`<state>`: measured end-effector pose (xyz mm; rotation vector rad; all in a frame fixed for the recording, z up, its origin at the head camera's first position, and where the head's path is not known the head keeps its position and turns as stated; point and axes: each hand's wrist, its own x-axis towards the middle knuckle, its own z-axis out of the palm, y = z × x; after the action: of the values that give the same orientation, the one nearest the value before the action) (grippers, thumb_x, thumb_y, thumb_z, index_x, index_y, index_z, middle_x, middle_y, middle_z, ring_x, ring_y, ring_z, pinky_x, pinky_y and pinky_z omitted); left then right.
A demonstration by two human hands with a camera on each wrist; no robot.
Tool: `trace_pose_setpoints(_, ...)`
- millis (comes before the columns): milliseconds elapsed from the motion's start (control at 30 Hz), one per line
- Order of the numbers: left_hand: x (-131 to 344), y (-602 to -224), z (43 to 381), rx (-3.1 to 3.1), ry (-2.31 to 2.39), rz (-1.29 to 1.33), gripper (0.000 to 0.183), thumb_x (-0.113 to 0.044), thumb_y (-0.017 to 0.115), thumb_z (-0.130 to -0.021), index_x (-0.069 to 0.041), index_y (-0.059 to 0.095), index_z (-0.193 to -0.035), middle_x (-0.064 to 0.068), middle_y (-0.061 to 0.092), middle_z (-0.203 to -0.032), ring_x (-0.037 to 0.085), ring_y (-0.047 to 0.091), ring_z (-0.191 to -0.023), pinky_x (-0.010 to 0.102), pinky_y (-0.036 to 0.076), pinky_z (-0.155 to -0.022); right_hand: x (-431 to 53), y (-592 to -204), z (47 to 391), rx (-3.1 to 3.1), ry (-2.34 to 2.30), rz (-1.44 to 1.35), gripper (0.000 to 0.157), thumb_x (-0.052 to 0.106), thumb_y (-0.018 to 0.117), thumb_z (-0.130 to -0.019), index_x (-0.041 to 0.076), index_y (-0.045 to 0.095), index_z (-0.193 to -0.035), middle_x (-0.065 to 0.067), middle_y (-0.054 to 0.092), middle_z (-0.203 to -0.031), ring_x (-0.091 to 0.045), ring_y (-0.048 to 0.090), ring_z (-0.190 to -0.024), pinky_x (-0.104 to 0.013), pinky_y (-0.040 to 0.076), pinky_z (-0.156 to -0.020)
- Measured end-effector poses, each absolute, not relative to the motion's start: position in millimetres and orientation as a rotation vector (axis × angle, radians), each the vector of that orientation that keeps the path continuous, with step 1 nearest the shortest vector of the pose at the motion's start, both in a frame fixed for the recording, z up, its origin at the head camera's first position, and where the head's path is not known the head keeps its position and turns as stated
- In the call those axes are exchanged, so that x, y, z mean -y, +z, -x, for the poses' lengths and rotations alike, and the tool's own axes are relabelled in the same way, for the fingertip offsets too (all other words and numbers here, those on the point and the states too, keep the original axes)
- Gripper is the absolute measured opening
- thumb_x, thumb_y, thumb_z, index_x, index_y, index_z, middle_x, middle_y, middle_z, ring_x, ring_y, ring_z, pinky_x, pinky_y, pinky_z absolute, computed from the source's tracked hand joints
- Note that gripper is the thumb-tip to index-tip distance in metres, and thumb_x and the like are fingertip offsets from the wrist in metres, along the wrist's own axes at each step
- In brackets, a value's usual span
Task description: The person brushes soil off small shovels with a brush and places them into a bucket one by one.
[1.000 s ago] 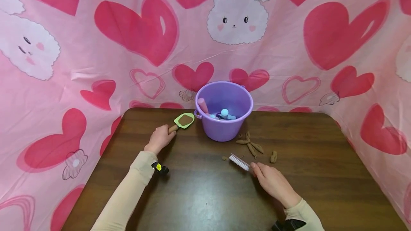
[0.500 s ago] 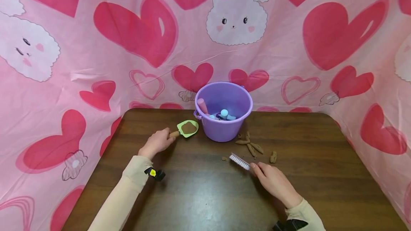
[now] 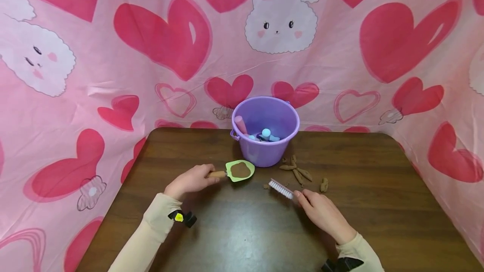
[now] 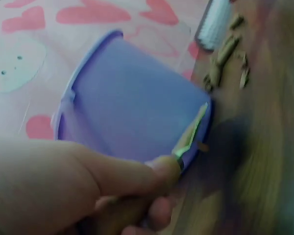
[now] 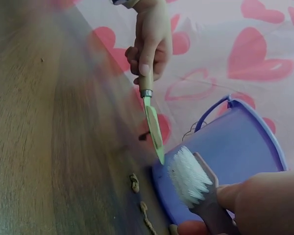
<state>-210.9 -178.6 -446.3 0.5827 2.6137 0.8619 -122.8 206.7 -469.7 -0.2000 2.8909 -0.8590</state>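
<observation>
In the head view my left hand (image 3: pixel 193 180) grips the wooden handle of a small green trowel (image 3: pixel 218 174). A flat mound of brown sand-like material (image 3: pixel 240 170) lies on its blade, which is held in front of the bucket's lower left side. My right hand (image 3: pixel 324 216) holds a white-bristled brush (image 3: pixel 280 189) by its handle, bristles toward the left. Right of the bucket lie several brown clumps (image 3: pixel 298 174), another clump (image 3: pixel 324 185) and a small crumb (image 3: pixel 266 187) near the brush tip. In the right wrist view the trowel blade (image 5: pixel 153 125) appears edge-on, above the table.
A purple bucket (image 3: pixel 262 154) stands near the table's back edge, with a pink-handled item (image 3: pixel 240 124) and light blue items (image 3: pixel 266 133) inside. The brown wooden table (image 3: pixel 242 234) meets a pink heart-and-rabbit cloth (image 3: pixel 227 53) at the back and sides.
My left hand has carried the loaded trowel right and toward me, from left of the bucket to its lower front. The right hand and brush have barely moved.
</observation>
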Motion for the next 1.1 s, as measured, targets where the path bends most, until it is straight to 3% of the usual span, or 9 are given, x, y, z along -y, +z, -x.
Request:
trace_pose_setpoints(267, 141, -452, 194, -2.598, 0.940, -0.756, 0.014, -0.021, 0.071, -0.096, -0.011, 0.063, -0.092, -0.005, 0.052, -0.071, 0.009, 0.047, -0.059, 0.026, 0.040, -0.055, -200, -459, 121, -3.027, -1.026, 0.236, 0.030, 0.033, 0.061, -0.106, 0.018, 0.057, -0.081, 0.008, 0.040, -0.064, -0.008, 0.038, -0.054, -0.027, 0.032, -0.053)
trace_pose_setpoints(533, 102, -461, 180, -3.004, 0.851, -0.774, 0.032, -0.042, 0.078, -0.092, -0.020, 0.060, -0.076, -0.011, 0.043, -0.058, 0.011, 0.045, -0.052, 0.030, 0.038, -0.050, -189, -454, 122, -3.064, -1.034, 0.258, 0.022, 0.026, 0.067, -0.103, 0.015, 0.062, -0.085, 0.009, 0.044, -0.064, -0.008, 0.041, -0.055, -0.027, 0.035, -0.052)
trace_pose_setpoints(933, 78, -456, 176, -3.164, 0.736, -0.867, 0.039, -0.036, 0.080, -0.090, -0.018, 0.053, -0.069, -0.009, 0.037, -0.057, 0.012, 0.038, -0.048, 0.030, 0.031, -0.046, -176, -450, 124, -3.031, -1.055, 0.288, 0.025, 0.028, 0.070, -0.101, 0.017, 0.061, -0.080, 0.010, 0.046, -0.060, -0.006, 0.041, -0.053, -0.026, 0.035, -0.051)
trace_pose_setpoints(1100, 71, -455, 172, -3.197, 0.710, -0.944, 0.039, -0.035, 0.081, -0.090, -0.017, 0.053, -0.069, -0.010, 0.036, -0.057, 0.013, 0.041, -0.048, 0.032, 0.034, -0.045, -170, -454, 120, -3.070, -1.020, 0.349, 0.032, 0.028, 0.072, -0.100, 0.018, 0.055, -0.075, 0.011, 0.040, -0.059, -0.006, 0.039, -0.052, -0.026, 0.032, -0.049)
